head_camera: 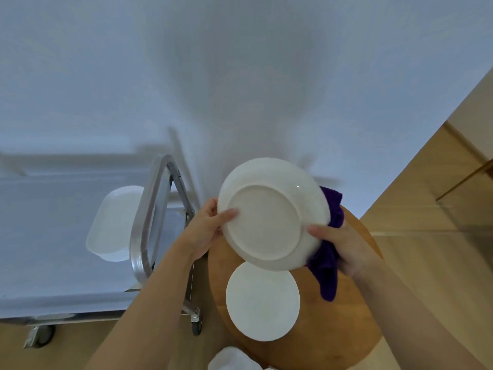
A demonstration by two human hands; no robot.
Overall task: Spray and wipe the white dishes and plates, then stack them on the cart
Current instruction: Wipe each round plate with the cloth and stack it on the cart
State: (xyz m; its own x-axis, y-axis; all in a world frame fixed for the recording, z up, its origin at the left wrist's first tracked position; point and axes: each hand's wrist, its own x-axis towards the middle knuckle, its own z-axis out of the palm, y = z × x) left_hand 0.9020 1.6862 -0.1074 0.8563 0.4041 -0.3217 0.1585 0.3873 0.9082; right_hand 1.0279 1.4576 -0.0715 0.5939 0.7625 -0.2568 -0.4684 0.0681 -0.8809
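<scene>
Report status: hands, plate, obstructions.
Left hand grips round white plate, underside up. Right hand grips plate with purple cloth. Nothing in the way.

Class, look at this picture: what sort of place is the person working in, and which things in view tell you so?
Probably a restaurant or hotel dining room being cleaned up. Clues: a wheeled steel service cart carrying stacked white dishes, a round wooden table, and a white plate held with a purple cloth.

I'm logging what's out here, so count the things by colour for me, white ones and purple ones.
White: 3, the held plate, the plate on the round table, the dish on the cart.
Purple: 1, the cloth.
Total: 4.
</scene>
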